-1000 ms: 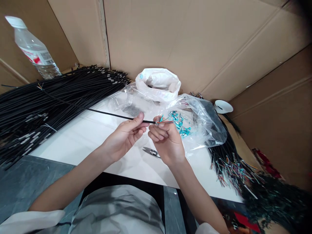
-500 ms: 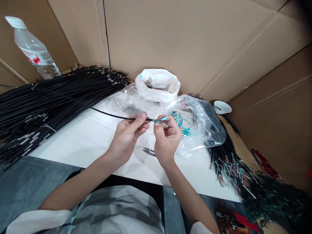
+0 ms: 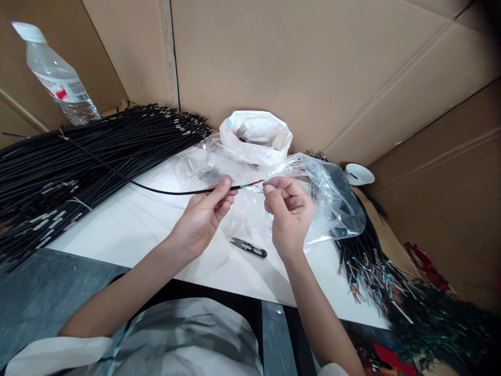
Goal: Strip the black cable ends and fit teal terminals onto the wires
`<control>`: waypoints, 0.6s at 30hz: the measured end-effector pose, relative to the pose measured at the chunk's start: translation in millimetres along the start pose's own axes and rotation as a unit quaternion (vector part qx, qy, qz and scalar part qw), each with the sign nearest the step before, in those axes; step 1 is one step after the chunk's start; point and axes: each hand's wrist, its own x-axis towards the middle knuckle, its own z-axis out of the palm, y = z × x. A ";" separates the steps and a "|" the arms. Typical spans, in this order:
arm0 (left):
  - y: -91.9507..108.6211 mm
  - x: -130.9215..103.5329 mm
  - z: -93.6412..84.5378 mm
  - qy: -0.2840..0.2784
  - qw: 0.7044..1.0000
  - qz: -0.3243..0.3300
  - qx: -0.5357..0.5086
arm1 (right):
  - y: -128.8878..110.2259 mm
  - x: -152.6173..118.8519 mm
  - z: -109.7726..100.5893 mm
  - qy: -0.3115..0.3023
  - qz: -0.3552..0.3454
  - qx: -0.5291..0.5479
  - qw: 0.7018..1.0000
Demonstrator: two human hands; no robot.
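Note:
Between the thumb and fingers of my left hand (image 3: 207, 216) runs a thin black cable (image 3: 164, 193), its stripped end pointing right. Fine coloured wires (image 3: 256, 182) and a shiny teal foil strip (image 3: 252, 189) come out of that end. My right hand (image 3: 291, 214) is closed in a pinch just beyond the wire tips, on the end of the foil strip; its fingertips partly hide what they grip. Black thread snips (image 3: 249, 247) lie on the white table (image 3: 219, 269) below the hands.
At the left a pile of black cables (image 3: 97, 162) lies beside a water bottle (image 3: 58, 78). Behind the hands are a white bag (image 3: 256, 149) and clear plastic (image 3: 332, 203). More stripped cables (image 3: 368, 266) and a white cup (image 3: 360, 175) are at the right. Cardboard walls (image 3: 293, 62) stand behind.
My right hand has pulled away to the right from the cable's end, stretching the foil out. The thread snips now show fully. My left hand keeps its hold on the cable.

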 end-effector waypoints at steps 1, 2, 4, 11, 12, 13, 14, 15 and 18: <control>-1.1 1.2 -0.5 -0.007 1.000 0.010 0.002 | -0.7 -0.7 -5.0 -0.020 0.009 -0.021 1.000; -2.5 2.6 -1.2 -0.013 1.000 0.020 0.003 | -1.4 -2.9 -10.5 -0.044 0.015 -0.055 0.997; -6.1 5.5 -3.1 -0.023 0.999 0.039 0.004 | -2.4 -12.1 -22.1 -0.119 0.017 -0.168 0.978; -18.7 12.7 -9.9 -0.027 0.996 0.081 0.038 | 12.2 -64.9 -51.1 -0.357 -0.033 -0.594 0.720; -19.8 13.2 -10.0 -0.028 0.995 0.084 0.043 | 16.1 -69.9 -53.1 -0.362 -0.041 -0.613 0.701; -20.6 13.6 -10.0 -0.028 0.995 0.086 0.047 | 19.9 -73.7 -54.8 -0.362 -0.048 -0.625 0.690; -21.1 13.8 -10.0 -0.029 0.995 0.086 0.051 | 23.4 -76.3 -56.1 -0.359 -0.055 -0.631 0.685; -21.3 14.0 -10.2 -0.031 0.994 0.084 0.056 | 26.5 -78.0 -57.2 -0.355 -0.058 -0.633 0.685; -21.2 14.0 -13.4 -0.045 0.992 0.085 0.080 | 32.7 -79.0 -59.7 -0.342 -0.045 -0.619 0.706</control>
